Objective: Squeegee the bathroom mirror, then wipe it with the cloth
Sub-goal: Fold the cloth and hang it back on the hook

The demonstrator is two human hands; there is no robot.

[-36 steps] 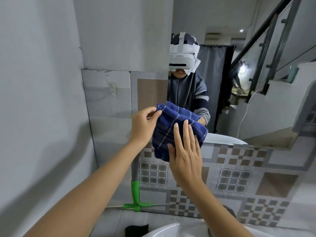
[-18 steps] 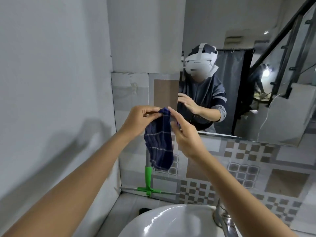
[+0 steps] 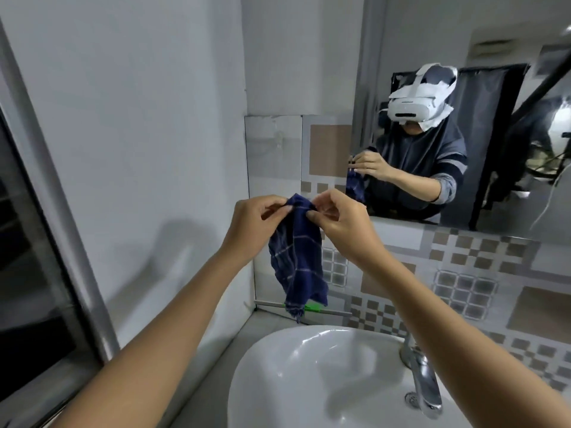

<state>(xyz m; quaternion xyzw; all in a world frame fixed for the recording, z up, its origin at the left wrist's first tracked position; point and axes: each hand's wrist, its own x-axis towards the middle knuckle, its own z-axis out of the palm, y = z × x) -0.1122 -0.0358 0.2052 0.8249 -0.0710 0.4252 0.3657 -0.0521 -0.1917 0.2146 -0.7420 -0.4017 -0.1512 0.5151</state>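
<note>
A dark blue checked cloth [image 3: 296, 261] hangs limp in front of the tiled wall, left of the mirror [image 3: 463, 103]. My left hand [image 3: 258, 219] pinches its top edge from the left. My right hand [image 3: 338, 222] pinches the same top edge from the right, fingertips close together. The mirror fills the upper right and reflects a person with a white headset holding the cloth. The green squeegee [image 3: 312, 307] rests on the ledge at the wall's foot, mostly hidden behind the cloth.
A white basin [image 3: 293, 375] lies below my arms with a chrome tap [image 3: 421, 384] at its right. Patterned tiles [image 3: 463, 279] run under the mirror. A plain wall stands to the left, and a dark window frame [image 3: 46, 242] at the far left.
The cloth went from a folded pad under my flat right palm to hanging loose from both hands' pinch. The view swung left and down, bringing the basin and tap into sight.
</note>
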